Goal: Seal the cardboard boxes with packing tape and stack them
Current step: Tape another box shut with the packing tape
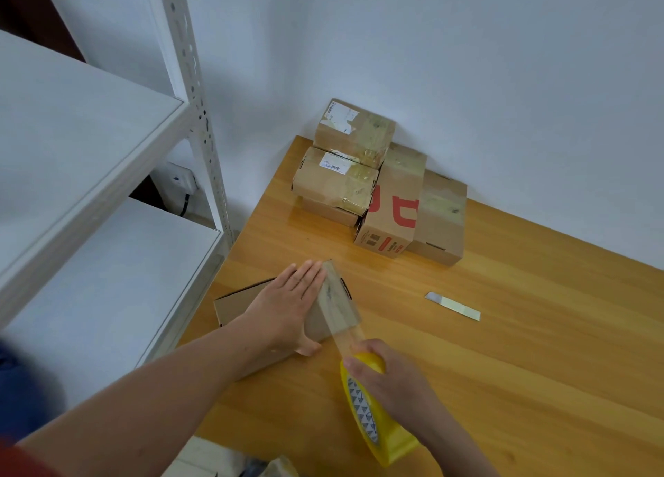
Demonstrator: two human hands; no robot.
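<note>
Several taped boxes (pixel 377 189) already stacked, well beyond both hands. One box (pixel 235 302) mid-seal under left hand (pixel 291 297), fingers flat, pressing. Right hand (pixel 391 379) wrapped round tape roll (pixel 363 415), strip taut from box. Left to do: cut strip, stack. Blade (pixel 452 306) beyond right hand.

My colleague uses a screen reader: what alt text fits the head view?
A left hand presses flat on a cardboard box on a table while the right hand grips a yellow tape roll, its strip stretched onto the box. Taped boxes are stacked by the wall; a blade lies apart.
</note>
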